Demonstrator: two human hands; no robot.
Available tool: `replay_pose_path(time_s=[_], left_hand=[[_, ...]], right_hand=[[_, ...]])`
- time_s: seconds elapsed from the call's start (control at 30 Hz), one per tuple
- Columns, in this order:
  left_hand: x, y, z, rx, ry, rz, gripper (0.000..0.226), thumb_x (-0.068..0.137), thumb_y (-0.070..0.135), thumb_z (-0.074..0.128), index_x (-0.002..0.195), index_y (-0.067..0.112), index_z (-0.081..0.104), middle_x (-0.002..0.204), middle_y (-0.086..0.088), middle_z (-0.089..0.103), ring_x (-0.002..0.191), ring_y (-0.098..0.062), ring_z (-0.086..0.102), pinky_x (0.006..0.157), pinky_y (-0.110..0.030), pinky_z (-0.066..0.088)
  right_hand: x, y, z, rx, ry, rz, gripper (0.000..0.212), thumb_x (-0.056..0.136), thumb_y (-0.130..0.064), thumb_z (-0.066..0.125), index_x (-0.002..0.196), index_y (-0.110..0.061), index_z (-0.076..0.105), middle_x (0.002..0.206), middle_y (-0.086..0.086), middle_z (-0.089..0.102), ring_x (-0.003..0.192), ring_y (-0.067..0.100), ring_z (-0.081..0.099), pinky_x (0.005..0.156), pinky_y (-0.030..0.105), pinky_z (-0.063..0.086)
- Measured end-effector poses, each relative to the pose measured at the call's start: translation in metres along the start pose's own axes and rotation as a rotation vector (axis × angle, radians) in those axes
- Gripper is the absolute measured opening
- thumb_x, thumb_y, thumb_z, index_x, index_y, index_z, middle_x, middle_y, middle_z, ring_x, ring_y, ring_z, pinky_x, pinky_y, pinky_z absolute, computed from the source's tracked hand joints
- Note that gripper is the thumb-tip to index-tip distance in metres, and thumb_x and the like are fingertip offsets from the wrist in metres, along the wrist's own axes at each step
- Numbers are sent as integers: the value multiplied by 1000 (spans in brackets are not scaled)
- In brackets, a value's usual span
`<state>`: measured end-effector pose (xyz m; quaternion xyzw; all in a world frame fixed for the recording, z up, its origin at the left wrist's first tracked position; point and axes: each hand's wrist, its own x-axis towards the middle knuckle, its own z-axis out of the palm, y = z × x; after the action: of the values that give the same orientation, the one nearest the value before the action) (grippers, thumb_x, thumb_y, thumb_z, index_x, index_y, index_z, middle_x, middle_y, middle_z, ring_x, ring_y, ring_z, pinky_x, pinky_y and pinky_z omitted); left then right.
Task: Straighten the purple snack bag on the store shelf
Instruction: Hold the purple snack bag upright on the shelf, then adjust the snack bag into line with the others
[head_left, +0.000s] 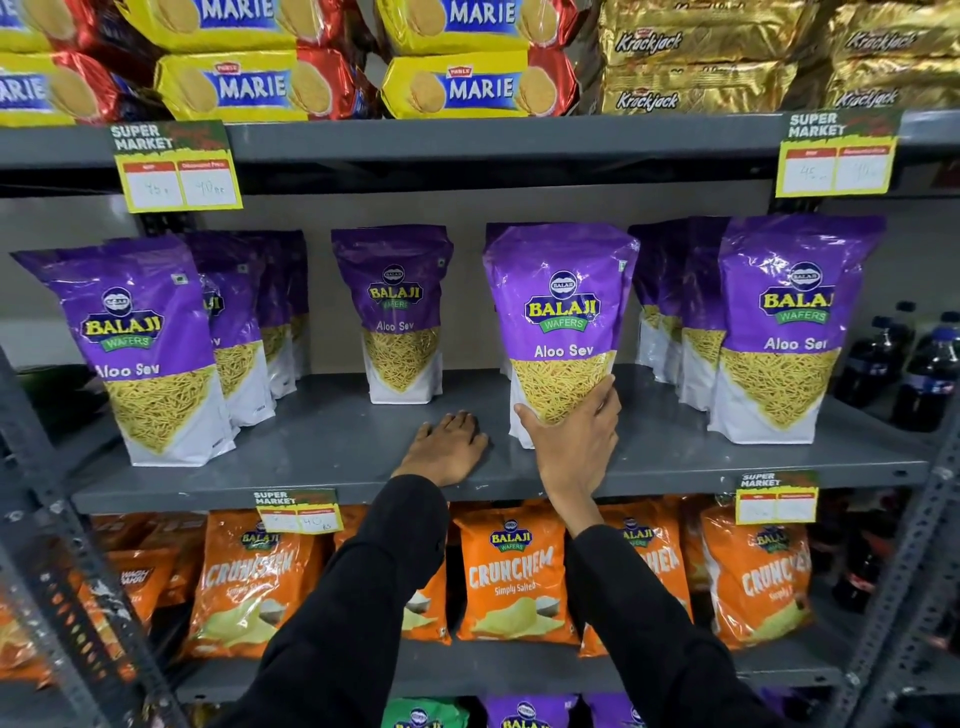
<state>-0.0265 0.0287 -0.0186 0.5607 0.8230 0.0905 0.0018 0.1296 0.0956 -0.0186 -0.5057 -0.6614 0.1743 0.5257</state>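
The grey store shelf (332, 441) carries upright purple bags. Your right hand (574, 441) grasps the purple snack bag (558, 322) near the front edge; your left hand (447, 447) rests flat, released. Excess push may topple it backward.

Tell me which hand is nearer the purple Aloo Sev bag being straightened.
Right. The right hand grips the purple Aloo Sev bag at its lower front; the left hand lies flat on the shelf beside it.

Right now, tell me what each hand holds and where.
The right hand grips the purple Aloo Sev bag at its lower front. The left hand holds nothing, resting flat on the shelf.
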Motion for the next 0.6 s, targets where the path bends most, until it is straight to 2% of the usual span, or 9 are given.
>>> replay_pose_path(time_s=[0.37, 0.5, 0.6], left_hand=[[-3, 1, -2, -5, -7, -14, 57, 105, 41, 24, 152, 11, 33, 165, -7, 27, 153, -22, 23, 123, -51, 18], [-10, 1, -5, -86, 42, -30, 52, 105, 40, 29, 147, 12, 41, 160, -10, 37, 146, -27, 36, 120, -48, 24], [-26, -3, -3, -132, 133, -72, 55, 104, 43, 28, 151, 16, 37, 165, -9, 29, 152, -28, 25, 123, -52, 19]], right_hand=[[-2, 1, 0, 17, -13, -28, 126, 68, -72, 76, 158, -7, 14, 154, 15, 37, 137, 33, 45, 109, 48, 43], [-4, 2, -4, 33, -19, -38, 133, 67, -74, 76, 159, -4, 9, 158, 17, 30, 142, 35, 39, 112, 47, 39], [-16, 8, -14, 176, 29, -107, 120, 70, -60, 83, 158, -9, 18, 157, 13, 31, 141, 29, 38, 111, 46, 41]])
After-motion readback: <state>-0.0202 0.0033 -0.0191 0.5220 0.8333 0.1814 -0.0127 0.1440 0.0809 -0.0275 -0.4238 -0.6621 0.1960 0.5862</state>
